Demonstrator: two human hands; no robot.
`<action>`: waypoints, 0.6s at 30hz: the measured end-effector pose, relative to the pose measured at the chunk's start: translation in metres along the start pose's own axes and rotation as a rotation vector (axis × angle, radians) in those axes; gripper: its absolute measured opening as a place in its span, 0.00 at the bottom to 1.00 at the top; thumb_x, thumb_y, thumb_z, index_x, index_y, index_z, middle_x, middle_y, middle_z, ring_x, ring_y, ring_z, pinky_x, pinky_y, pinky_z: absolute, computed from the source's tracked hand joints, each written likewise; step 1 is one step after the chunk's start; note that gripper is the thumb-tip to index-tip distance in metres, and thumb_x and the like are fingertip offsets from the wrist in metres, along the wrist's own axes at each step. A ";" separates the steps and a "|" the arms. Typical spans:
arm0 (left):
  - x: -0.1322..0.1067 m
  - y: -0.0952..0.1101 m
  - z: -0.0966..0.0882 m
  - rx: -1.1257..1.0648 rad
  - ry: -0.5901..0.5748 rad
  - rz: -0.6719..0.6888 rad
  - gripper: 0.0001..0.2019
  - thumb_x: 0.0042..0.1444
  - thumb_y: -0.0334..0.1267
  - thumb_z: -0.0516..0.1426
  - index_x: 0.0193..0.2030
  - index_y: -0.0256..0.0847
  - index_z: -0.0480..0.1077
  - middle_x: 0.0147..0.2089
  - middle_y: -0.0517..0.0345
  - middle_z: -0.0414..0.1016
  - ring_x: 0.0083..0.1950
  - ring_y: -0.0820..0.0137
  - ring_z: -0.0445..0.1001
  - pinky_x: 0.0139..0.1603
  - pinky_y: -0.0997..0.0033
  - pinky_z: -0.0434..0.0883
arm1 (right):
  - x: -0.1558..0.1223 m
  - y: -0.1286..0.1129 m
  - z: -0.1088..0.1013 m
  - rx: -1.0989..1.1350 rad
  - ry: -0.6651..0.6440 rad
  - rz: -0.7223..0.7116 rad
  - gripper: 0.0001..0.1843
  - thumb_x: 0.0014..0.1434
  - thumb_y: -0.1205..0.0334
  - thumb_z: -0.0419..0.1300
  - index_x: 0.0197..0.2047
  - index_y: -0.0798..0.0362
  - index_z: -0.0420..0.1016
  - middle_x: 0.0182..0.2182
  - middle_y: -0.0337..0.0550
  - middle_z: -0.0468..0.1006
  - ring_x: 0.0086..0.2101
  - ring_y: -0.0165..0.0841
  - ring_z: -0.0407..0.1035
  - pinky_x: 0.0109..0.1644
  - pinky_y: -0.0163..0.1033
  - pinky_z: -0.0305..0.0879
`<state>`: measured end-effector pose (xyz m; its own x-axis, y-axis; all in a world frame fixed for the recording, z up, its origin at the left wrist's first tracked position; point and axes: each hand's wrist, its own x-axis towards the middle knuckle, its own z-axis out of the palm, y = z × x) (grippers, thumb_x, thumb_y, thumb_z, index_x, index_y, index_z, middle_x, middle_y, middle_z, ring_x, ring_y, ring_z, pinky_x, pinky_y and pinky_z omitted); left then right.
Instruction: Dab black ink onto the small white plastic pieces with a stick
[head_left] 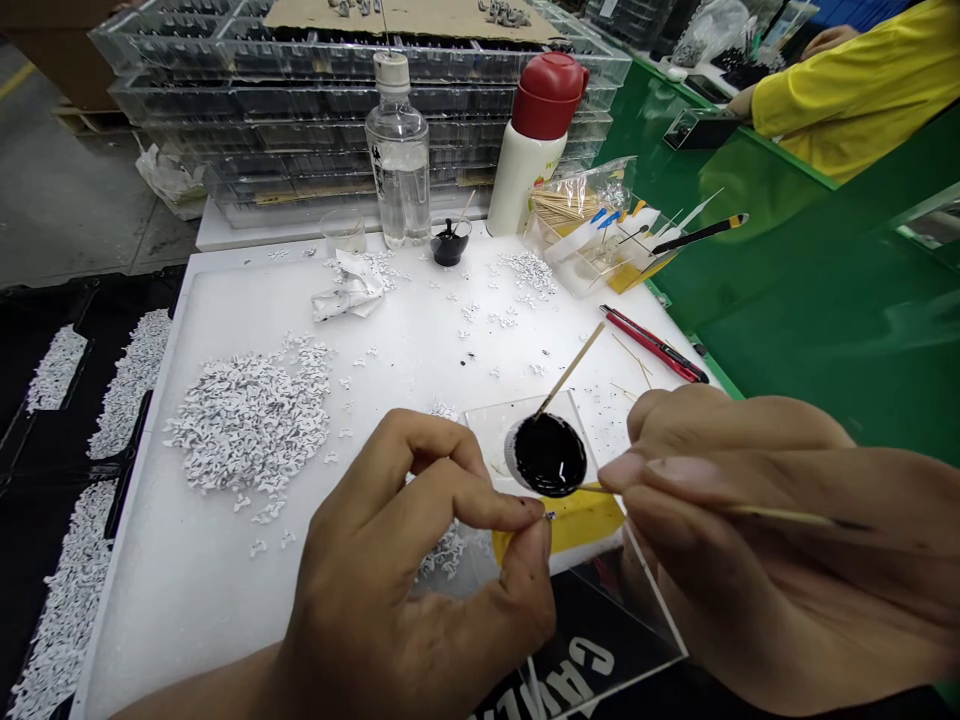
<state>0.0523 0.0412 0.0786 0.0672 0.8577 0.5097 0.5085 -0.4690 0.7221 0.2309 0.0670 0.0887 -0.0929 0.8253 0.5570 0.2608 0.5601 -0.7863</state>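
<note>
My left hand [420,560] is low in the middle of the view, thumb and forefinger pinched on a tiny white part [548,516] near the fingertips. My right hand [780,540] is closed on a thin wooden stick [780,516] whose tip points left toward that part. Just behind the fingertips sits a small round cap of black paint [550,455] on a clear plastic sheet [645,630], and a second stick [568,372] rests in the paint. A yellow patch [585,520] lies under the sheet.
A heap of small white parts [247,420] covers the left of the white foam board [187,570]. At the back stand a water bottle [397,150], a red-capped flask [536,140], a black paint cup [450,243] and stacked clear trays [225,100]. A red knife [652,344] lies at right. A person in yellow [847,90] works beyond.
</note>
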 end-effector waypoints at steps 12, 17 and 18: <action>-0.003 -0.002 -0.004 0.014 -0.016 -0.010 0.08 0.60 0.25 0.62 0.38 0.43 0.73 0.37 0.59 0.71 0.39 0.71 0.75 0.34 0.72 0.77 | -0.005 0.000 -0.004 0.032 -0.038 -0.036 0.06 0.68 0.55 0.70 0.43 0.46 0.79 0.33 0.32 0.81 0.24 0.23 0.67 0.28 0.36 0.70; -0.003 -0.002 -0.001 -0.011 0.020 -0.022 0.07 0.60 0.25 0.62 0.37 0.43 0.73 0.36 0.60 0.71 0.38 0.73 0.75 0.34 0.74 0.76 | -0.005 0.000 -0.004 0.015 -0.067 -0.014 0.07 0.69 0.54 0.69 0.43 0.47 0.80 0.34 0.35 0.82 0.25 0.23 0.68 0.29 0.36 0.71; -0.003 -0.002 0.000 -0.015 0.017 -0.023 0.07 0.60 0.25 0.62 0.37 0.43 0.73 0.37 0.60 0.71 0.38 0.73 0.75 0.34 0.74 0.76 | -0.004 -0.001 -0.003 0.018 -0.065 -0.012 0.07 0.69 0.54 0.69 0.42 0.47 0.80 0.34 0.35 0.83 0.25 0.23 0.69 0.29 0.36 0.71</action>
<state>0.0510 0.0397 0.0758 0.0409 0.8645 0.5009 0.4966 -0.4526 0.7406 0.2337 0.0631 0.0879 -0.1587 0.8211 0.5483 0.2417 0.5707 -0.7848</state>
